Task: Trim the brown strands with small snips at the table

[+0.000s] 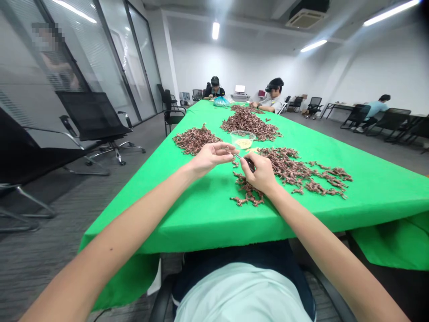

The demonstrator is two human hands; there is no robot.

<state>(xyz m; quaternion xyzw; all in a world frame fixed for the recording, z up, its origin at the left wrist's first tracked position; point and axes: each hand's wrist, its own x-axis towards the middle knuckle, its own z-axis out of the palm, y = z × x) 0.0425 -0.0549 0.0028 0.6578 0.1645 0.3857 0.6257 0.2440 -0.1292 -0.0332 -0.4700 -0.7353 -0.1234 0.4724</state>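
The right hand (262, 173) pinches thin tweezers (237, 156) by the left hand (209, 160), which holds what I cannot tell, and big piles of brown twiggy bits (284, 166) are left on the green cloth (201, 210).

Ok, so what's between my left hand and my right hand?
In the head view, a pair of tweezers spans the gap: its dark grip sits in your right hand, and its thin metal tip points toward your left hand.
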